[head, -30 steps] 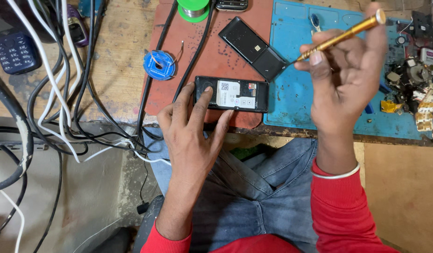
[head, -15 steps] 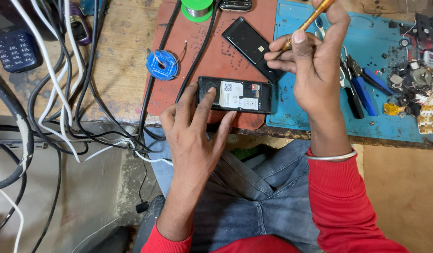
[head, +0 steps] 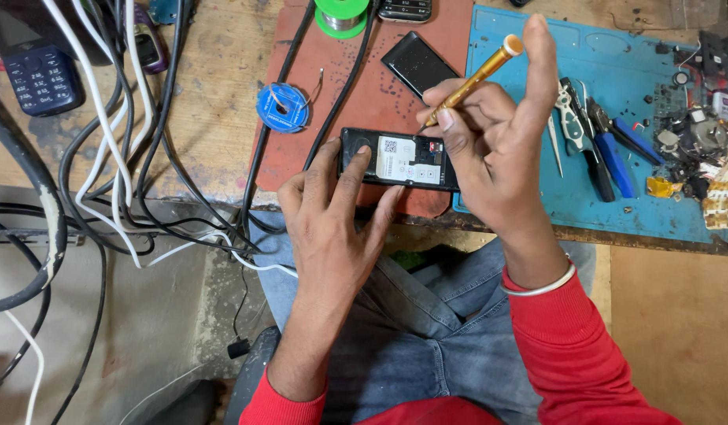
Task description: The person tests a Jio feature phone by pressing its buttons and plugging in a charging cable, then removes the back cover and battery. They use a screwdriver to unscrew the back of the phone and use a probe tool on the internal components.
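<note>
Fingers of our left hand [head: 332, 212] are spread and unclenched, their tips pressing the left end of the open black phone with a white label [head: 399, 160], which lies flat just beyond them. To the right, our right hand [head: 490, 149] is clenched around a slim gold screwdriver [head: 468, 83], its tip touching the phone's upper right corner below those fingers. Pliers [head: 584, 142] lie beyond, on the blue mat [head: 655, 197].

On your bench: a blue solder-wire spool [head: 278, 108], a green spool [head: 341, 16], a black back cover [head: 418, 64], pliers [head: 578, 130] on the blue mat [head: 631, 197], a dark blue keypad phone [head: 40, 77] and tangled cables [head: 120, 181] at left.
</note>
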{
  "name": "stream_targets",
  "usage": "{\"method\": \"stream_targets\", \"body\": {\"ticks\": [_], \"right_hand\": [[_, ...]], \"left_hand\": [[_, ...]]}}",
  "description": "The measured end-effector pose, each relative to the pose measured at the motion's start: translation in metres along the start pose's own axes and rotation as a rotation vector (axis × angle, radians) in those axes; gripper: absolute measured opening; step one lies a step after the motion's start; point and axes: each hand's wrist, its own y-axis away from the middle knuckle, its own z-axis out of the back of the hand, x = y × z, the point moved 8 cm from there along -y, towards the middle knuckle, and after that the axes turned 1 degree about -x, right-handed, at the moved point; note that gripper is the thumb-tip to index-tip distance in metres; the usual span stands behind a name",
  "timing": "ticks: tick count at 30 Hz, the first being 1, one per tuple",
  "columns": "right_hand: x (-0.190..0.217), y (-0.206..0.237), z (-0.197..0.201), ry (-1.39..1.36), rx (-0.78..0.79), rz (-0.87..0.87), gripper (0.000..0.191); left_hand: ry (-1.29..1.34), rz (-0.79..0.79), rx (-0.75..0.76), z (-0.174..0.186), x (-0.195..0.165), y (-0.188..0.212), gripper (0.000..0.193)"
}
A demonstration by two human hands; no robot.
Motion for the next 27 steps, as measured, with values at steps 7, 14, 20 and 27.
{"method": "stream_targets", "body": {"ticks": [7,14,20,27], "right_hand": [[0.014,-0.004,-0.012,0.196,0.062,0.158,0.068],[0.023,-0.010,-0.014,0.259,0.076,0.238,0.063],[0.026,-0.015,-0.009,0.224,0.040,0.204,0.054],[0.021,-0.013,-0.008,0.214,0.027,0.216,0.060]], "left_hand": [[0.006,0.001,-0.001,0.000,0.001,0.000,0.053],[0.000,-0.008,-0.009,0.002,0.001,0.000,0.053],[0.020,0.005,0.000,0.001,0.003,-0.001,0.054],[0.010,-0.002,-0.007,0.002,0.003,0.001,0.054]]}}
